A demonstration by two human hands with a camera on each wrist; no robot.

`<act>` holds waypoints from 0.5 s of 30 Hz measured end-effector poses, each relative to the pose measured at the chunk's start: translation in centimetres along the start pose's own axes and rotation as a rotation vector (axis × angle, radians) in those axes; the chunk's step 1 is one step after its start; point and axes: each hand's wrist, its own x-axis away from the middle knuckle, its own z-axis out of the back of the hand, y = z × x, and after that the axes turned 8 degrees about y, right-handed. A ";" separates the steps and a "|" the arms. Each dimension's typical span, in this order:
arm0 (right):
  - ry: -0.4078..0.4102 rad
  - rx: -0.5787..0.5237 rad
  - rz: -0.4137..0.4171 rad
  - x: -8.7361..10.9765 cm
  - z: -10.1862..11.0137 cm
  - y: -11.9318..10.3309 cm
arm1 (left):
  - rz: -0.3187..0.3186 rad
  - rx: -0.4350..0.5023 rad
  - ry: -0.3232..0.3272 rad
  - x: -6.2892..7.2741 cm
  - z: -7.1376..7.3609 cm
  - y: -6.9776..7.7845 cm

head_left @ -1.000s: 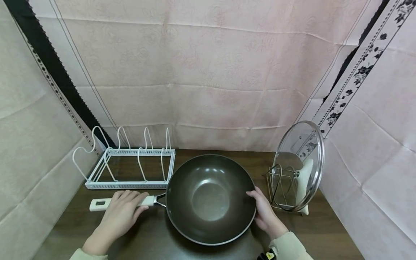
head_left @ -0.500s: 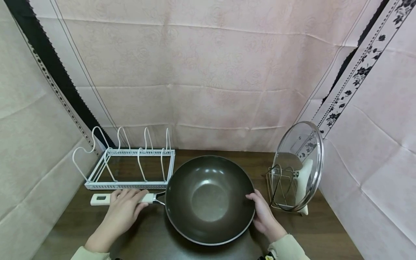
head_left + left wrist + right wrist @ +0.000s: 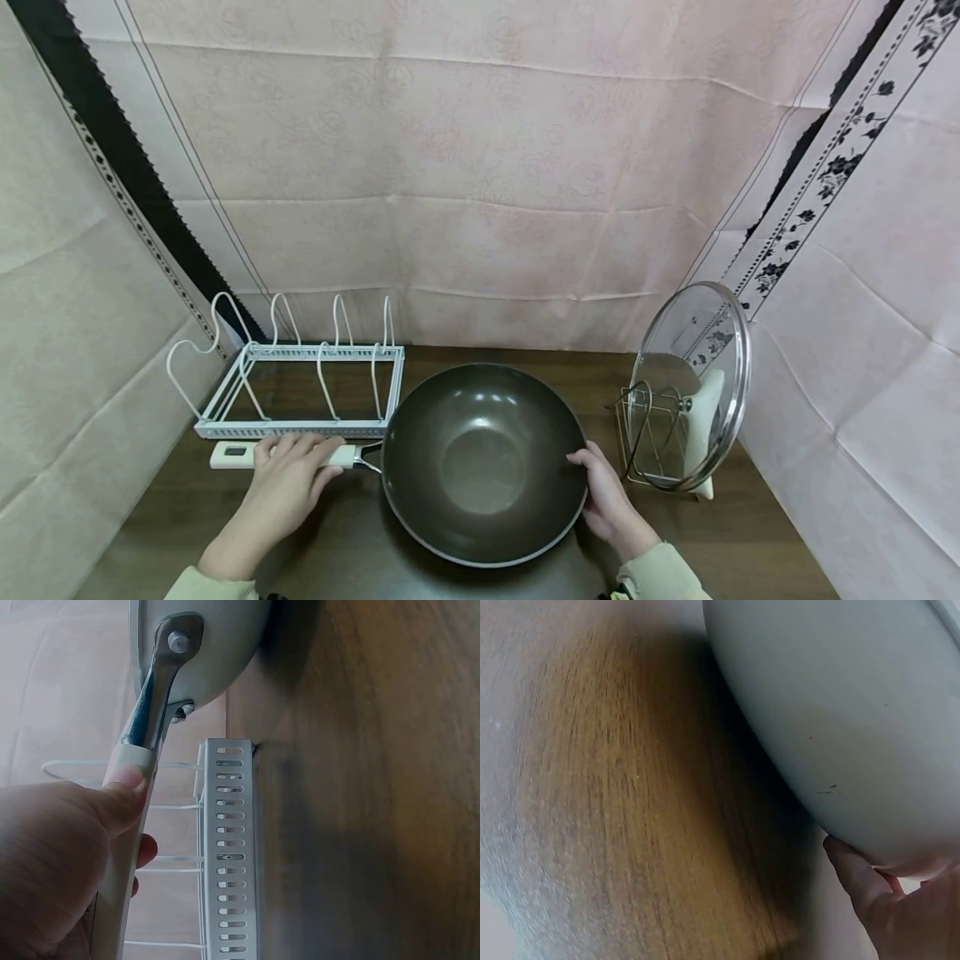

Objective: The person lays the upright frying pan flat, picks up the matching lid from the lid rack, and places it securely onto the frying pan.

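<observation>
A dark-lined wok [image 3: 480, 467] with a pale outside sits at the middle front of the wooden table, its inside facing up. My left hand [image 3: 288, 487] grips its white handle [image 3: 234, 455] from above. The left wrist view has the thumb along the handle [image 3: 124, 877], fingertips showing on the far side, near the metal joint. At the opposite side my right hand [image 3: 609, 504] pinches the rim, thumb over the edge and the other fingers mostly hidden under the wall. The right wrist view shows the wok's pale outer wall [image 3: 840, 735] curving over the table, a finger against it.
Behind the handle stands a white rack [image 3: 292, 428] with upright wire loops. To the right, a glass lid [image 3: 738, 392] with a white handle [image 3: 701, 421] leans upright in a small wire stand [image 3: 648, 408]. Cloth curtains [image 3: 487, 167] close off the back and both sides.
The wok's far rim has come slightly nearer, while the handle's outer end has shifted a little away toward the rack. Both hands keep their hold throughout.
</observation>
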 end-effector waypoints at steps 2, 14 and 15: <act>0.002 0.017 0.002 0.1 0.0 -0.1 | 0.002 0.002 -0.008 -0.1 0.1 0.0; 0.050 0.174 0.046 -0.8 0.5 0.1 | 0.117 0.005 -0.033 -1.1 -0.1 0.6; 0.053 0.193 0.058 -0.9 0.5 0.2 | 0.119 0.000 -0.025 -1.1 -0.2 0.6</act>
